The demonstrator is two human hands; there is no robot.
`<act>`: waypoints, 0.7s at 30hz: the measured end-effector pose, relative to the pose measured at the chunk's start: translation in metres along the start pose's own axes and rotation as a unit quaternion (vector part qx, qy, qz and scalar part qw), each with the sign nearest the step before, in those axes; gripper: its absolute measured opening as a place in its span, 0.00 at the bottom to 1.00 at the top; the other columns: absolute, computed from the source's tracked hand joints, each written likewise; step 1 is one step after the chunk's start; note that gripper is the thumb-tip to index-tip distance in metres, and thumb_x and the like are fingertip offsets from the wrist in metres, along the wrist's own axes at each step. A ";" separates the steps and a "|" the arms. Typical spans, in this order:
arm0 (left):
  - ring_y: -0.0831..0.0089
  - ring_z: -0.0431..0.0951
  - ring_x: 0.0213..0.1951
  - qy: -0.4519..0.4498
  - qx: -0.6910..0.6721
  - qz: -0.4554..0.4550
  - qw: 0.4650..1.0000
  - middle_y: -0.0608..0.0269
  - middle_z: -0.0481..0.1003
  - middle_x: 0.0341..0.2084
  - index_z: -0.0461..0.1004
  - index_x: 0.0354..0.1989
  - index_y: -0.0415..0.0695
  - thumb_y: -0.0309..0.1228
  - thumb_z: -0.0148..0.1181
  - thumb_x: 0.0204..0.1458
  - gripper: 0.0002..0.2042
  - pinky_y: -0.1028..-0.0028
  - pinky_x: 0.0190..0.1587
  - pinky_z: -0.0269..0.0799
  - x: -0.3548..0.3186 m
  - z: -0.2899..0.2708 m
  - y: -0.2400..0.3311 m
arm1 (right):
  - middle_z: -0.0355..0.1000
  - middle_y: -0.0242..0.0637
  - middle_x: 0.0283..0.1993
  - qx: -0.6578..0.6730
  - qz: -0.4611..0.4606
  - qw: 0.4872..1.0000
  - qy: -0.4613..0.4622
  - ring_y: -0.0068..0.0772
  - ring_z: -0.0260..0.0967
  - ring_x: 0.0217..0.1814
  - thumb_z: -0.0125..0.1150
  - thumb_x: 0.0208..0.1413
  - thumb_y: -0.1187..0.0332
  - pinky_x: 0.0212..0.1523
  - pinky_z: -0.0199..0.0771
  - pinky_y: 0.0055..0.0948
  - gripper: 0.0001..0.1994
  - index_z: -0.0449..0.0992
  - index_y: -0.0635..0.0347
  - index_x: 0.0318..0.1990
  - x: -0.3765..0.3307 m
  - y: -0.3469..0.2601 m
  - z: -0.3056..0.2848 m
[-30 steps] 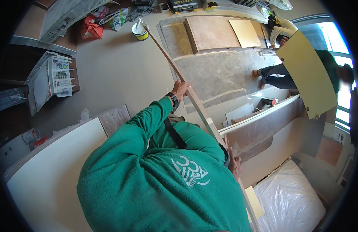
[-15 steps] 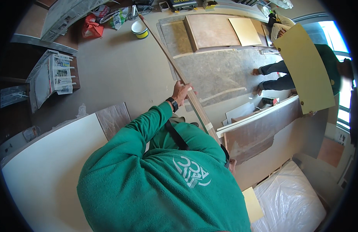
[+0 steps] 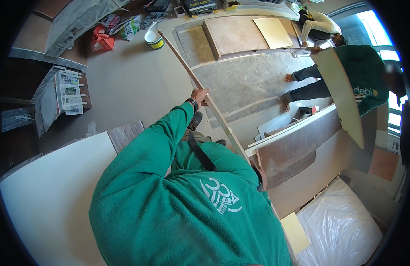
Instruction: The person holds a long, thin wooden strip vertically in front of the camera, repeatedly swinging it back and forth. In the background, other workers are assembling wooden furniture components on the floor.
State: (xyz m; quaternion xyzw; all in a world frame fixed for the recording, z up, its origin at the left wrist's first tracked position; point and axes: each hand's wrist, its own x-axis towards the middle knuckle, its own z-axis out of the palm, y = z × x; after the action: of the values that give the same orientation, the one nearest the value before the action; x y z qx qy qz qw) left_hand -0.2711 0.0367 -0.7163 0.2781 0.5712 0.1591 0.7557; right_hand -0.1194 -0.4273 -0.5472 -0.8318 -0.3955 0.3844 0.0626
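Note:
A long, narrow wooden strip [image 3: 226,126] slants from the bucket at the far left down toward my right side. Around its middle my left hand [image 3: 199,96] is closed, with a dark watch at the wrist. Close to my body, my right hand [image 3: 262,174] grips the strip's lower part; my sleeve and torso hide most of that hand. The strip passes beside a brown-faced panel [image 3: 293,162] with a pale top edge. At the right a co-worker in a green top [image 3: 369,73] holds a yellowish panel [image 3: 342,95] tilted on edge.
A white bucket [image 3: 154,39] stands near the strip's far end. Wooden panels [image 3: 236,35] lie at the back, where another person [image 3: 320,26] crouches. A large white panel [image 3: 58,186] is at my left. A plastic-wrapped bundle [image 3: 342,226] lies at near right.
My left hand has shifted left and slightly up along with the strip, which has turned to show a narrower side. My right hand has come up. The co-worker's panel has turned more edge-on.

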 end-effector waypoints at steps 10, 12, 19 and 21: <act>0.54 0.85 0.32 -0.036 -0.034 -0.083 0.995 0.49 0.82 0.34 0.76 0.42 0.35 0.35 0.71 0.52 0.16 0.50 0.37 0.85 -0.018 0.007 -0.047 | 0.76 0.49 0.57 0.267 0.034 0.961 -0.071 0.43 0.73 0.60 0.52 0.62 0.57 0.60 0.70 0.34 0.26 0.71 0.62 0.64 -0.036 -0.026 -0.061; 0.52 0.85 0.33 -0.011 0.024 -0.068 0.997 0.47 0.81 0.37 0.76 0.43 0.33 0.35 0.73 0.51 0.19 0.48 0.37 0.85 -0.038 0.017 -0.047 | 0.76 0.49 0.57 0.273 0.034 0.959 -0.070 0.43 0.73 0.59 0.53 0.62 0.57 0.59 0.70 0.34 0.26 0.71 0.62 0.63 -0.041 -0.018 -0.055; 0.48 0.84 0.40 0.087 0.101 -0.025 0.991 0.38 0.78 0.42 0.72 0.44 0.24 0.30 0.77 0.47 0.24 0.46 0.37 0.86 -0.080 0.039 -0.052 | 0.76 0.48 0.55 0.278 0.013 0.958 -0.072 0.42 0.73 0.57 0.54 0.62 0.57 0.58 0.71 0.34 0.25 0.72 0.62 0.62 -0.044 0.008 -0.049; 0.50 0.84 0.39 0.114 0.132 -0.015 0.984 0.39 0.79 0.41 0.72 0.43 0.25 0.31 0.78 0.45 0.25 0.49 0.34 0.87 -0.090 0.042 -0.053 | 0.76 0.48 0.54 0.283 0.005 0.957 -0.069 0.42 0.73 0.56 0.54 0.62 0.57 0.57 0.71 0.34 0.25 0.72 0.62 0.62 -0.047 0.013 -0.045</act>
State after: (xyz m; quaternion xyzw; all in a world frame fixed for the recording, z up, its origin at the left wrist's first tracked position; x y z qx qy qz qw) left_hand -0.2616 -0.0651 -0.6703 0.3468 0.6740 0.1015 0.6443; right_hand -0.0985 -0.4605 -0.4937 -0.7536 -0.2693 0.5374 0.2659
